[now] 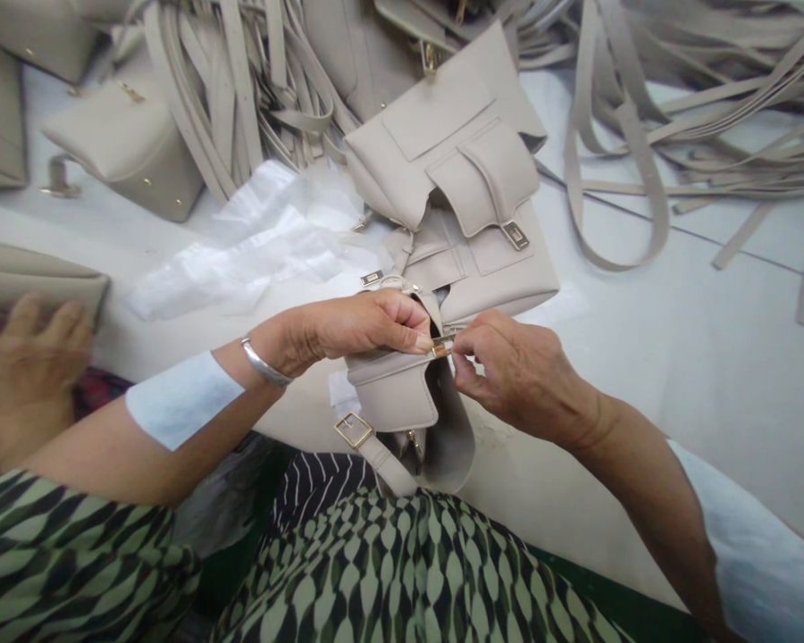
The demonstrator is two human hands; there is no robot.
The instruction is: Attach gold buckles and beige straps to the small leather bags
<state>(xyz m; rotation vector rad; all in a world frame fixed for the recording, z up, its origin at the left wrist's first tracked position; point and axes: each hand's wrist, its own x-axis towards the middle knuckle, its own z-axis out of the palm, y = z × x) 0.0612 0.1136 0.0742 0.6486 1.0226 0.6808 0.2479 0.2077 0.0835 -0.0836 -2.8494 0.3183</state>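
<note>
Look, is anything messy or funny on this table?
Yes. Loose straps lie tangled across the far side of the table, and a crumpled plastic sheet lies beside the bag. Left hand and right hand pinch a gold clasp. Nothing looks torn.

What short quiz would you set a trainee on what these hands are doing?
1. True or false: the left hand and the right hand both pinch the gold clasp on the beige bag.
2. What lies crumpled on the white table beyond the left hand? A scissors; B clear plastic wrap; C a hammer.
3. Fill in: a silver ___ circles the wrist of the left hand.
Key: 1 true; 2 B; 3 bracelet.
</note>
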